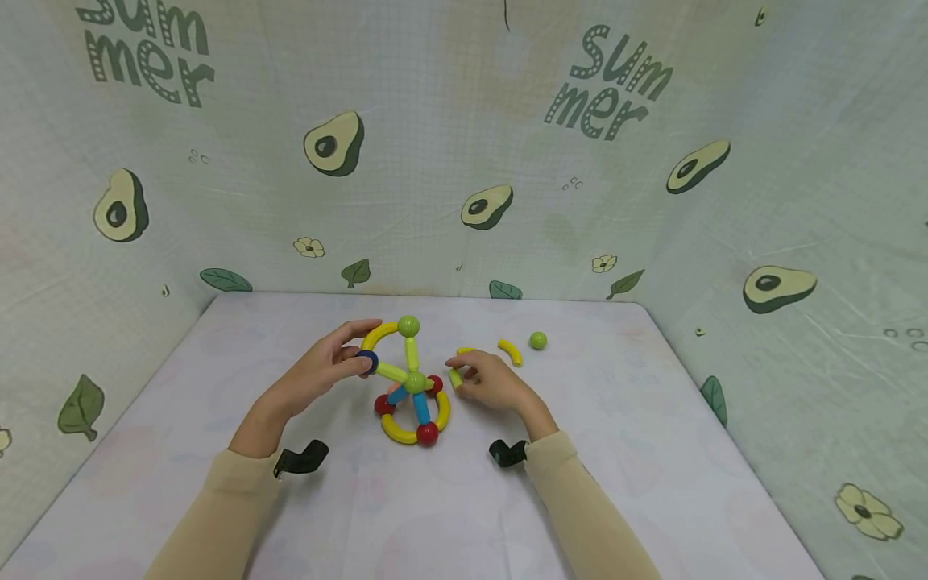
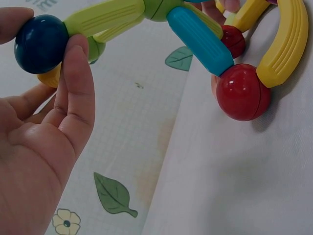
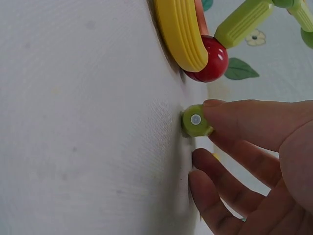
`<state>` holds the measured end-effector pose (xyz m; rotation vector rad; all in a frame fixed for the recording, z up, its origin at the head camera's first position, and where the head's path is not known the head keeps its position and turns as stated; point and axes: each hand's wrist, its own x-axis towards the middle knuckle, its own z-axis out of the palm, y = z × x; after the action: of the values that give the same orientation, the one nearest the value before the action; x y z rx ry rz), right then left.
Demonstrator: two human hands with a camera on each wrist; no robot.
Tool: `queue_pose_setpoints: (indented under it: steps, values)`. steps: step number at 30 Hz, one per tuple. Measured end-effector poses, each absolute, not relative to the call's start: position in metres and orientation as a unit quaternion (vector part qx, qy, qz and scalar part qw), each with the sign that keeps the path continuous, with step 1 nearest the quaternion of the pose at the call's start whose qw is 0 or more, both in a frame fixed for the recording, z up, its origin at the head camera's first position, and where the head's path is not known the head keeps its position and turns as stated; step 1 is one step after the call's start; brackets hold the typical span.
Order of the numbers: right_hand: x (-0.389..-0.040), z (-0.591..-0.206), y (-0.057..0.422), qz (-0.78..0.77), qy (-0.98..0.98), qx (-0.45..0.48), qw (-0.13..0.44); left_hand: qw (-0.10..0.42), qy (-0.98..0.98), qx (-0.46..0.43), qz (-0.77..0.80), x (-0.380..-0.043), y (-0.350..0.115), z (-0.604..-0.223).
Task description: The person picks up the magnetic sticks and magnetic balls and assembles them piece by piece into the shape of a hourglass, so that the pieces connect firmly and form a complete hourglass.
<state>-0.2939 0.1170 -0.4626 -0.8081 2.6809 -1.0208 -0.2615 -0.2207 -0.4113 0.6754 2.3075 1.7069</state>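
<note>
A magnetic ball-and-stick model stands on the table: a green hub ball, green and blue sticks, and a lower ring of yellow curved pieces and red balls. My left hand holds its upper left part, with thumb and fingers about the dark blue ball. From there a yellow curved piece rises to a green ball. To the right of the model, my right hand pinches a loose green stick at the tabletop. Its end disc faces the right wrist view.
Beyond the right hand lie a loose yellow curved piece and a green ball. Another yellow piece is partly hidden by the right hand. A printed cloth hangs behind the white table.
</note>
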Motion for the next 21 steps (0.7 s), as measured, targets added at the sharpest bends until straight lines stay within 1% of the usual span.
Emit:
queue_pose_setpoints:
  steps: [12,21]
  values:
    - [-0.2927,-0.4595,0.1226,-0.343,0.893,-0.263,0.124,0.098,0.779,0.225,0.578,-0.2617,-0.2212,-0.4114]
    - [-0.2930,-0.4592,0.1218,-0.330,0.900,-0.256,0.121,0.092,0.784,0.225,0.572,-0.2614,-0.2215,-0.4118]
